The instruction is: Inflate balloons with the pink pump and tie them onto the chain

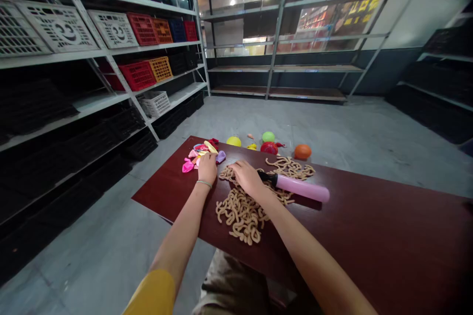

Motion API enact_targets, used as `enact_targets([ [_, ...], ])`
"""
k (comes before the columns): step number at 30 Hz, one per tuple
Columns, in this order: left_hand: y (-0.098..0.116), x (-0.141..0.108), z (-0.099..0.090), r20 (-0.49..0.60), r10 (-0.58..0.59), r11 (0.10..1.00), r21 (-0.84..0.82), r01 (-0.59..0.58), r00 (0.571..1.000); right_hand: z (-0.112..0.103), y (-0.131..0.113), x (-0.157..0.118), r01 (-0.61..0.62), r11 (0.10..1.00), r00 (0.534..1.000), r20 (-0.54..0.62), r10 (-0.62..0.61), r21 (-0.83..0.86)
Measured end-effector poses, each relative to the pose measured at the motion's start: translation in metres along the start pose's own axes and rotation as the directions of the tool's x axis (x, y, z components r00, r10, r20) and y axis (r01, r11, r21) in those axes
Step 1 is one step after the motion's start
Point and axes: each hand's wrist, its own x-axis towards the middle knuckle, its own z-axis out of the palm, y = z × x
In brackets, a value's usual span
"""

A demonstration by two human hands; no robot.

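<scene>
"Along the bottom edge of the frame, what's nearest?"

"A yellow sleeve (153,293), lower left, and two bare forearms (295,237) stretched over a dark red table (369,226). Mid-frame lies a heap of tan strings (240,209)."

"And the hands?"

"The right hand (247,177) is over the heap's upper part, fingers bent and close together; whether they grip a strand, I can't tell. The left hand (207,170) is at the pile of limp balloons (201,147), left of centre. Its fingertips are lost there, so pinched or loose, I can't say. Each heap lies near one hand, I'd guess for easy reach."

"Why's that pink tube (303,188) there?"

"Its black end (274,178) sits beside the right wrist, perhaps to be handy; the strings under it might stop it rolling."

"Farther off?"

"Yellow (233,141), red (269,147), orange (303,151) and green balloons (268,136) beyond the table's edge, then shelves (148,48) at upper left, their baskets (142,28) lined up, probably to be seen easily."
</scene>
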Motion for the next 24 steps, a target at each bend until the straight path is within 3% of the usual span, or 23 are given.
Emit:
enact_targets([
  [4,-0.003,-0.004,0.009,0.073,-0.041,0.998,0.054,0.037,0.996,0.027,0.006,-0.003,-0.011,1.0,1.0,-0.014,0.011,-0.024],
  [8,-0.003,-0.006,0.01,0.043,-0.08,0.996,0.031,0.079,0.996,0.041,0.009,-0.009,0.021,0.999,1.0,-0.003,-0.021,-0.029],
  [14,0.006,-0.008,0.006,-0.097,-0.072,0.957,-0.288,0.041,0.993,0.037,0.005,-0.012,0.035,0.999,0.999,0.012,-0.035,-0.006],
  [17,0.015,-0.011,0.004,-0.037,-0.199,0.836,-0.528,0.15,0.979,0.026,0.004,-0.008,0.039,0.999,0.998,0.043,-0.04,0.028],
  [20,0.025,-0.012,0.002,0.094,-0.316,0.634,-0.719,0.284,0.944,0.006,0.008,-0.006,0.042,0.999,0.998,0.049,-0.043,0.031],
  [24,0.043,-0.01,-0.005,0.28,-0.323,0.34,-0.857,0.387,0.904,-0.032,0.028,-0.021,0.024,0.999,0.998,0.058,-0.025,0.023],
])
